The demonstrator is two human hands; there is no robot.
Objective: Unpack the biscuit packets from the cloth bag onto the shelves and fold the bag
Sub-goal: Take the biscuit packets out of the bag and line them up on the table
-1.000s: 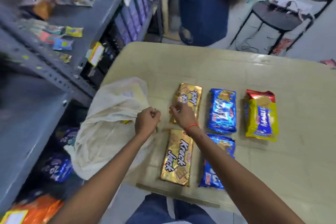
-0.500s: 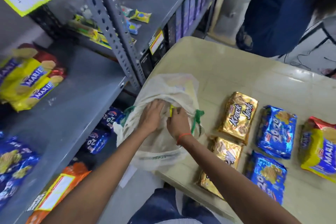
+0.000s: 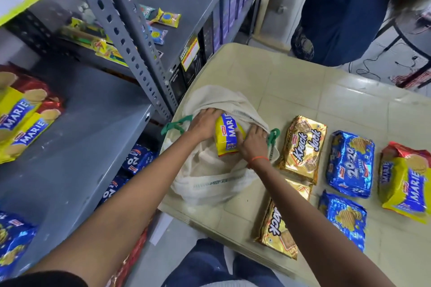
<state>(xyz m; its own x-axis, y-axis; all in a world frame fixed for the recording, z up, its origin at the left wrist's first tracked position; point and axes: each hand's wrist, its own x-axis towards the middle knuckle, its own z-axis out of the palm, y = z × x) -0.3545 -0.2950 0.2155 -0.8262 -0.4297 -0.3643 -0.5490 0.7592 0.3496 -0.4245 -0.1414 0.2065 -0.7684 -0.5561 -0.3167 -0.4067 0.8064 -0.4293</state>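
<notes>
Both our hands are at the mouth of the cloth bag (image 3: 210, 175), which lies on the cream table (image 3: 303, 91) at its left edge, next to the grey metal shelves (image 3: 93, 128). Our left hand (image 3: 204, 124) curls over the far left side of a yellow Marie biscuit packet (image 3: 227, 136), fingers bent around it, while our right hand (image 3: 253, 143), with an orange thread at the wrist, presses its fingers against the packet's right side; together they grip it. We see the packet half out of the bag, its long axis running away from us and tipped slightly right, the far end still under the cloth; its blue band reads "MARIE" lengthwise. Green handles (image 3: 176, 124) show at either side of the bag's opening, and faint green printing on the cloth is too blurred to read. To the right on the table lie two gold Krack Jack packets (image 3: 302, 149), two blue 20-20 packets (image 3: 349, 164) and another Marie packet (image 3: 405, 182), all lengthwise roughly away from us. More Marie packets (image 3: 23, 114) rest on the shelf at left, and blue 20-20 packets (image 3: 137, 158) sit on the level below.
</notes>
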